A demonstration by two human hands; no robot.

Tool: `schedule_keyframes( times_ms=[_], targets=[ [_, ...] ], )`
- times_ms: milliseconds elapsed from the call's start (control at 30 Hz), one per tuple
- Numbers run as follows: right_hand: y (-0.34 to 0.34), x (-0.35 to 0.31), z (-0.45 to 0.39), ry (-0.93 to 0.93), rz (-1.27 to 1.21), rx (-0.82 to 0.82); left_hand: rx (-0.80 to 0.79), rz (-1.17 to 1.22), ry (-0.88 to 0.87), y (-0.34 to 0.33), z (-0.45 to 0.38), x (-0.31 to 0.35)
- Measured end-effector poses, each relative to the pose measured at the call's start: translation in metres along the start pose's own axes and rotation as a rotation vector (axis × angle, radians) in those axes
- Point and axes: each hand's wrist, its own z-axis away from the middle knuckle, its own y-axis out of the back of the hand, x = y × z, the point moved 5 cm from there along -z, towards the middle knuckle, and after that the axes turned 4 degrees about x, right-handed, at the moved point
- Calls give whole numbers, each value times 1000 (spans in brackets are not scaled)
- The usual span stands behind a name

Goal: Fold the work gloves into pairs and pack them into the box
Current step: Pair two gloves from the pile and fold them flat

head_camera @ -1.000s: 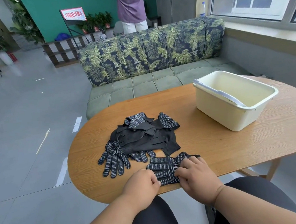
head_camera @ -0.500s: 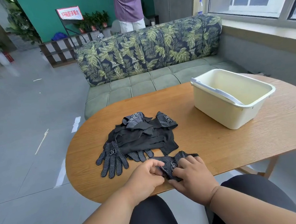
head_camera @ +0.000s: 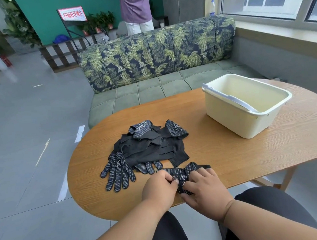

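Working low in the centre of the frame, at the near edge of the wooden table [head_camera: 231,152]. Pinching the folded glove [head_camera: 184,176] with the left hand [head_camera: 159,188], fingers curled onto its left end. Holding down the right part with the right hand [head_camera: 205,189], thumb tucked against the dotted fabric and fingers bent over it. Lying above and left of the hands, the pile of gloves [head_camera: 148,146], loose and tangled, with one dotted glove [head_camera: 118,171] spread flat at its lower left. Standing in the right middle of the frame, well apart from the hands, the cream box [head_camera: 246,104], apparently holding nothing yet.

Judging the fold as only part made. Risking a springing open of the bundle on release, the knit being soft and the fold loose. Risking a slide off the table, with the glove so close to the near rim. Risking also a dragged neighbour, the pile's cuffs lying just beside the bundle.
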Motion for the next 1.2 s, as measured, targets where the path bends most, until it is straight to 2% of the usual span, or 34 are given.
schedule_keyframes(
  times_ms=[167,300,400,533,633,767,833,933,1000,1133,1200],
  targets=[
    [1,1,3,4,-13,-13,103,-139,-37,2,5,11],
    [0,2,2,-1,-25,-26,116,-122,-103,3,6,7],
    [2,1,2,8,-43,-16,135,-99,-250,5,5,4],
    [5,2,2,2,-89,0,190,-245,-488,0,7,4],
    [7,7,2,-35,-156,23,247,-320,-551,-3,5,5],
    [13,32,3,-283,-301,163,309,-385,-637,1,9,16],
    [14,50,3,-458,-265,173,307,-447,-656,-2,13,21],
    [10,69,8,-730,-87,-65,262,-489,-679,-11,23,26],
    [8,70,11,-787,-42,-185,242,-512,-686,-18,27,29],
    [13,67,5,-822,-108,-245,236,-531,-681,-25,32,34],
    [16,63,2,-842,-266,-237,258,-534,-665,-25,33,38]
  ],
)
